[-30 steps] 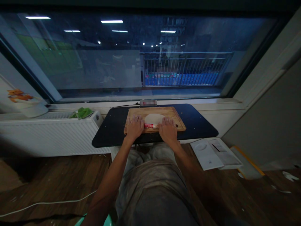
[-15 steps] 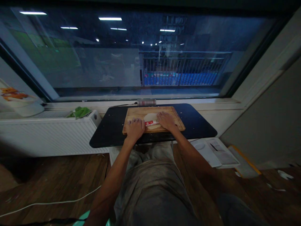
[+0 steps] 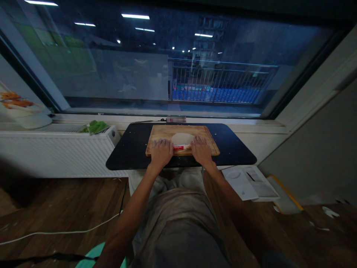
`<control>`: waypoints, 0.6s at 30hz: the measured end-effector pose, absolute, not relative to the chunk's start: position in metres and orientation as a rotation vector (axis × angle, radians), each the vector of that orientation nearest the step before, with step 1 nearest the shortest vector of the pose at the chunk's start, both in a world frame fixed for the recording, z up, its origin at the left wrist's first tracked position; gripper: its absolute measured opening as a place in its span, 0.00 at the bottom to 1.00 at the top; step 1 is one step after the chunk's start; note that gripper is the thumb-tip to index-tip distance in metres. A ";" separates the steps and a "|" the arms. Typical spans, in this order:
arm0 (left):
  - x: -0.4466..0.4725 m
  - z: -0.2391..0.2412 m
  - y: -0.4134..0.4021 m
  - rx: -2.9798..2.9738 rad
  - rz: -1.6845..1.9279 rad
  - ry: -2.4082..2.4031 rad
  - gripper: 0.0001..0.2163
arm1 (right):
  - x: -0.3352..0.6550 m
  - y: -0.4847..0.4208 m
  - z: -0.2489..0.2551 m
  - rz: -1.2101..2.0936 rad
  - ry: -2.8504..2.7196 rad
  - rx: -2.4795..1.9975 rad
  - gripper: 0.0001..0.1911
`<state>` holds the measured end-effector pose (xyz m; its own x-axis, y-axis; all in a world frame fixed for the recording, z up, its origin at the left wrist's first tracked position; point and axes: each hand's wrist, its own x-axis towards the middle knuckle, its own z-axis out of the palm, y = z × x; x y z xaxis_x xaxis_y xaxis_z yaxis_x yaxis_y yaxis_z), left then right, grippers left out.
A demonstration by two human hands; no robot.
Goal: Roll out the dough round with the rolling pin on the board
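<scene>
On a wooden cutting board (image 3: 182, 130) lies a flat, pale round of dough (image 3: 182, 139). A thin rolling pin (image 3: 178, 147) with a red and white label lies across the dough's near edge, roughly parallel to the board's front. My left hand (image 3: 161, 150) is closed over the pin's left end, fingers pointing forward. My right hand (image 3: 202, 149) is closed over its right end, just right of the dough. Both palms hide the pin's ends.
The board sits on a small black table (image 3: 234, 145) dotted with pale crumbs, against a window sill. A white radiator (image 3: 69, 154) with a green leafy bundle (image 3: 97, 127) on top stands left. An open white box (image 3: 251, 182) lies low at right. A white cable (image 3: 69, 232) crosses the floor.
My right hand has come back toward me, and the rolling pin has turned from slanted to nearly level at the dough's near edge. More dough shows beyond it.
</scene>
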<state>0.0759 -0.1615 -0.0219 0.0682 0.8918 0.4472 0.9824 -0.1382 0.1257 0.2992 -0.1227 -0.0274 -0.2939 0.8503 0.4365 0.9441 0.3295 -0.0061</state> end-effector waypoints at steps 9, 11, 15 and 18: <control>0.067 -0.015 -0.134 -2.104 -0.547 -1.953 0.25 | 0.277 -0.057 0.005 -0.282 -2.453 -1.632 0.26; 0.066 -0.012 -0.134 -2.122 -0.517 -1.963 0.24 | 0.277 -0.056 0.003 -0.255 -2.446 -1.610 0.26; 0.064 -0.013 -0.143 -2.225 -0.447 -1.960 0.23 | 0.293 -0.075 -0.013 -0.210 -2.409 -1.494 0.29; 0.057 -0.013 -0.145 -2.388 -0.365 -1.911 0.22 | 0.312 -0.093 -0.024 -0.145 -2.420 -1.331 0.27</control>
<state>0.0569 -0.1449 -0.0125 0.2028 0.9538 0.2216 0.9684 -0.2290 0.0993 0.3119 -0.0926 -0.0238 -0.4833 0.7936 0.3695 0.8321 0.5476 -0.0879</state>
